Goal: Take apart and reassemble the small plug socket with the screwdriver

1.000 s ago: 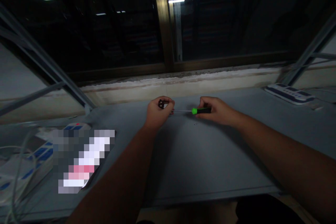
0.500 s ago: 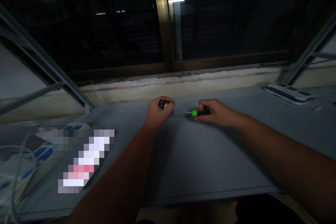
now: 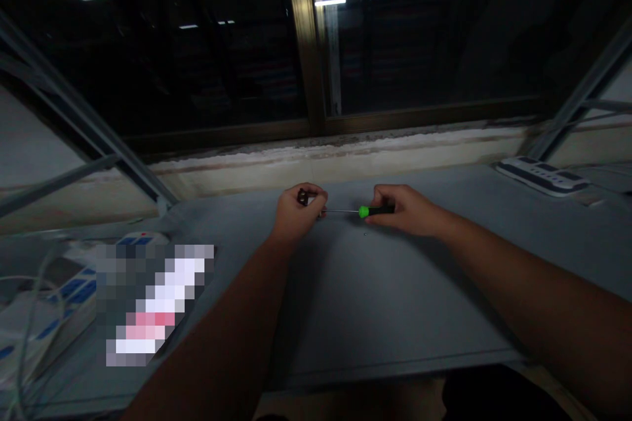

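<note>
My right hand (image 3: 402, 210) is closed around the black handle of a screwdriver (image 3: 364, 212) with a bright green collar. Its thin metal shaft points left, and the tip meets the far side of my left hand (image 3: 299, 214). Curled fingers of that hand grip a small dark brown piece (image 3: 303, 197) with a rounded, shiny end; most of it is hidden, so its kind is unclear. A tiny bit that looks like a screw (image 3: 365, 234) lies on the grey tabletop (image 3: 395, 302) just below the screwdriver.
At the left lie a white power strip (image 3: 79, 289) with blue sockets, cables (image 3: 34, 316) and a pixelated flat object (image 3: 168, 296). Another power strip (image 3: 543, 176) rests at the back right. Grey metal frame bars (image 3: 133, 171) rise at both sides, before a dark window (image 3: 207, 66).
Almost nothing differs. Both hands keep their hold and the screwdriver stays in line with the brown piece; the whole view has shifted very slightly.
</note>
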`<state>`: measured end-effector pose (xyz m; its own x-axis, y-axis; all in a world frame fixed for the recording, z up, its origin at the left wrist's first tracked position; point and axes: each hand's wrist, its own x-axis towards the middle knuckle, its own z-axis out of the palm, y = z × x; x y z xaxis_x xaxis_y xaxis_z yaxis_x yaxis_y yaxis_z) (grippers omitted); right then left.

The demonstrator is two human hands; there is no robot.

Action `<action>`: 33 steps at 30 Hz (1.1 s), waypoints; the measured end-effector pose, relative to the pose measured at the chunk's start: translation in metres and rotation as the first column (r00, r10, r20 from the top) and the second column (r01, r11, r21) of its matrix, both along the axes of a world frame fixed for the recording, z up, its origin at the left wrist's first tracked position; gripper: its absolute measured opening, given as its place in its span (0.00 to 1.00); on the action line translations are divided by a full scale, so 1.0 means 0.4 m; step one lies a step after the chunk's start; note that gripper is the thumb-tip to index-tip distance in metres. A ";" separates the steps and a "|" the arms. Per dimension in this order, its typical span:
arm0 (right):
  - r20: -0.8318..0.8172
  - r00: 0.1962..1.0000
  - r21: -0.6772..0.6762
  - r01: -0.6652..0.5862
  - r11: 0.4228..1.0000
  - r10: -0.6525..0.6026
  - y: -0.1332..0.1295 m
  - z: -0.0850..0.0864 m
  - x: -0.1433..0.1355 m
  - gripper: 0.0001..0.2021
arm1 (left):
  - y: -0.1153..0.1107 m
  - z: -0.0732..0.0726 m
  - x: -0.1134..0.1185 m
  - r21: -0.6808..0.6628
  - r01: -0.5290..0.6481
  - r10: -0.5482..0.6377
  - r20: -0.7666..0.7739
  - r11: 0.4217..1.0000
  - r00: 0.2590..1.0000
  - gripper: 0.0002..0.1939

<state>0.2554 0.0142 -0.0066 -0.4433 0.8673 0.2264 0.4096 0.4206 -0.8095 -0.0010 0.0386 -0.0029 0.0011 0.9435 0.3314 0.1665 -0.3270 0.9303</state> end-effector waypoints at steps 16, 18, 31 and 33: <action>0.136 0.991 0.114 -0.028 0.993 0.012 -0.014 0.022 -0.009 0.13 | -0.009 0.011 0.002 0.003 -0.010 0.010 0.017 1.000 1.000 0.08; 0.163 0.984 0.055 -0.081 0.995 0.071 -0.011 0.019 -0.011 0.15 | -0.009 0.009 0.002 0.006 -0.010 0.010 0.015 1.000 1.000 0.08; 0.246 0.966 0.284 0.000 0.959 -0.073 -0.034 0.031 -0.023 0.12 | -0.004 0.005 0.003 0.000 -0.027 0.027 -0.004 1.000 1.000 0.08; 0.268 0.961 0.307 -0.011 0.952 -0.075 -0.037 0.033 -0.024 0.12 | -0.005 0.007 0.003 0.001 -0.033 0.033 0.003 0.999 0.999 0.08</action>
<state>0.2457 -0.0005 0.0065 -0.4983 0.7912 0.3544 0.6138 0.6107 -0.5003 0.0001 0.0366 -0.0003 -0.0312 0.9427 0.3321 0.1745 -0.3220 0.9305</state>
